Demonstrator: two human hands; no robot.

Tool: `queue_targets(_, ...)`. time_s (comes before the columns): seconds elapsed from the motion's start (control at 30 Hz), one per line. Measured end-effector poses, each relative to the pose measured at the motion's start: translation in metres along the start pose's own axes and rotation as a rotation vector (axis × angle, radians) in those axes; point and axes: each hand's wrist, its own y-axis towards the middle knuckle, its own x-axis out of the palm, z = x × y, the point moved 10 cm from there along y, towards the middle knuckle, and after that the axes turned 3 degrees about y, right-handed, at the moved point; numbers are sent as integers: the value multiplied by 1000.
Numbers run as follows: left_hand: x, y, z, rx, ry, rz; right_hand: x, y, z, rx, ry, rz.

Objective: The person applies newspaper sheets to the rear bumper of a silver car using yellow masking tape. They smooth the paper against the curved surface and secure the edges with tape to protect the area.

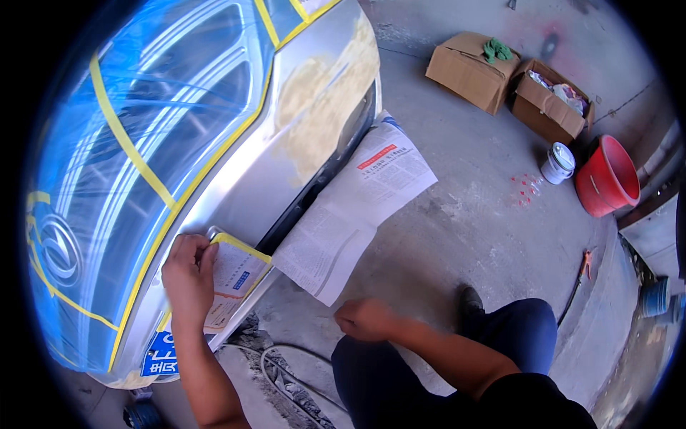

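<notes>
We list: left hand [189,272], grip narrow against yellow adhesive tape [246,247] edging printed newsprint [232,275] on the silver car body [236,204], seemingly keeping it flat; right hand [364,319] curled, contents beyond our telling.

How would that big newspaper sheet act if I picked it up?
The big newspaper sheet would probably flop, since its outer edge bends. It's likely light, because it looks like thin paper. That thinness could make it tear easily.

Body shop, probably: masked car [250,171]
</notes>
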Motion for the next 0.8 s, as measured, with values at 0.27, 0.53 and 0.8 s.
queue_targets(0.27,7,3,-10,-157,-22,-72,-66,3,120,270,27,123)
queue_targets(0.53,19,15,61,-127,135,50,-159,33,221,347,67,409)
queue_targets(0.8,181,115,300,390,-59,-384,-239,113,257,37,68,638)
